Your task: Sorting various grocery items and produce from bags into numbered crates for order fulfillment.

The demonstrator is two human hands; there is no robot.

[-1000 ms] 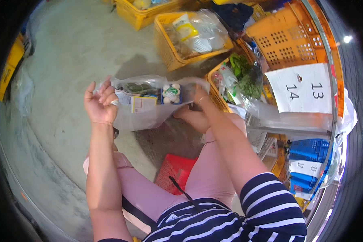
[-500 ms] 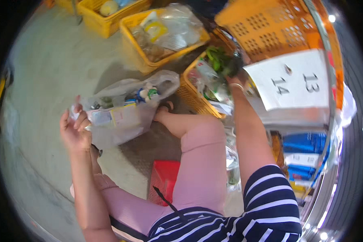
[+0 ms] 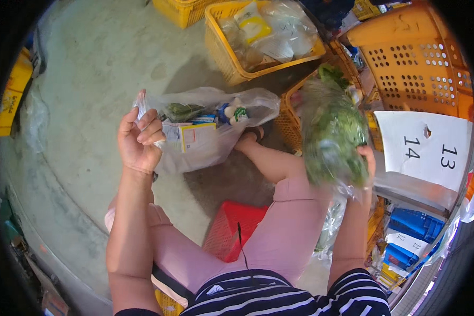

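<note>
My left hand point(image 3: 141, 138) is closed on the gathered edge of a clear plastic carrier bag point(image 3: 187, 163), which rests on the floor. Inside that bag lie a yellow-edged white package point(image 3: 198, 136), something leafy green point(image 3: 181, 111), and a few round white items with blue and green wrapping point(image 3: 233, 112). My right hand point(image 3: 368, 159) grips a clear bag of leafy greens point(image 3: 334, 134), raised above the yellow crate point(image 3: 288, 124) beside my knee. Much of that crate is hidden behind the greens, which are slightly blurred by motion.
Beyond the carrier bag stands a yellow crate point(image 3: 219, 48) of plastic-wrapped goods. An orange crate point(image 3: 405, 45) leans at the upper right above a white paper sign point(image 3: 424, 150). Blue crates point(image 3: 413, 224) sit at lower right. A red basket point(image 3: 231, 229) is between my legs.
My right hand has come up out of the yellow crate, bringing the bag of leafy greens toward me. My left hand still holds the carrier bag's edge. The whole view has shifted.
</note>
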